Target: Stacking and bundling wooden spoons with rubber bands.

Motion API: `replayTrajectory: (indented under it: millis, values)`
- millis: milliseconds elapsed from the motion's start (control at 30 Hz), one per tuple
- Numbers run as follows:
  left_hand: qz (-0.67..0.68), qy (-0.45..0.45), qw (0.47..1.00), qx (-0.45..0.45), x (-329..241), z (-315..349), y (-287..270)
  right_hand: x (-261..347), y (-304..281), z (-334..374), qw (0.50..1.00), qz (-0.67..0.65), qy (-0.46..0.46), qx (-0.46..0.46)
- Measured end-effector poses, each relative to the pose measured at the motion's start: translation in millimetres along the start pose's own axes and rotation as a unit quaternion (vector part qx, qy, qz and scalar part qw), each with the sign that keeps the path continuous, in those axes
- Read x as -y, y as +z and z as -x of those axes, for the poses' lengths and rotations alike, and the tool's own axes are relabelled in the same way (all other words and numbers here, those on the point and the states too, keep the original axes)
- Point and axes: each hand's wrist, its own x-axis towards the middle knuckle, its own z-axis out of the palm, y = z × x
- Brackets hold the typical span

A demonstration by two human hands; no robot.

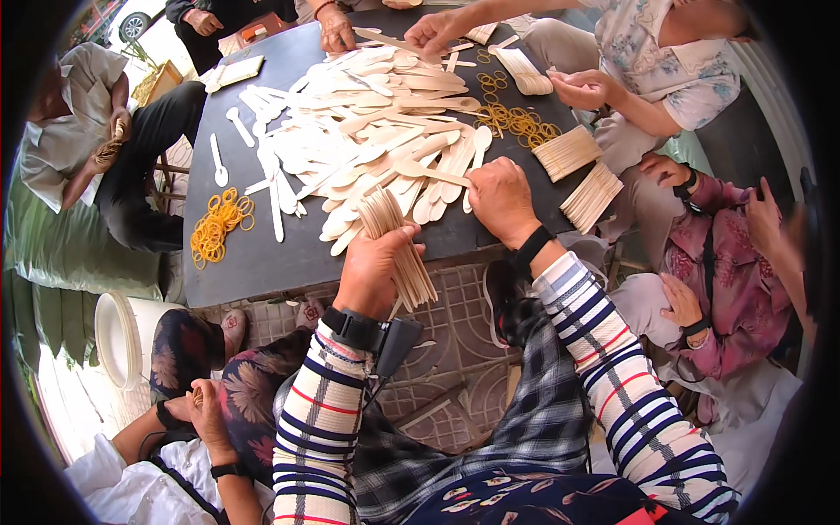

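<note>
A thick bundle of wooden spoons (382,213) stands upright in my left hand (374,269), the fingers wrapped round its middle just off the table's near edge. My right hand (505,198) pinches the end of a single wooden spoon (427,172), which points left over the near side of the pile. Loose wooden spoons (372,122) lie in a large heap in the middle of the dark table (262,267), bowls and handles facing all ways.
Yellow rubber bands (221,227) lie at the table's left, with more rubber bands (521,124) at the right. Stacked spoon bundles (567,154) sit along the right edge. Several people sit around; one co-worker's hand (431,33) reaches over the far side. A white bucket (125,337) stands at lower left.
</note>
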Motion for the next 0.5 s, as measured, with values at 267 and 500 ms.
replayTrajectory:
  millis: [267, 500]
  values:
    - [0.045, 0.003, 0.999, 0.018, -10, 6, 3, -5, -15, 9, 0.921, -0.306, 0.236, 0.047]
    - [0.053, 0.005, 0.996, 0.067, -13, 6, 2, 11, -47, 26, 0.573, -0.696, 0.419, 0.107]
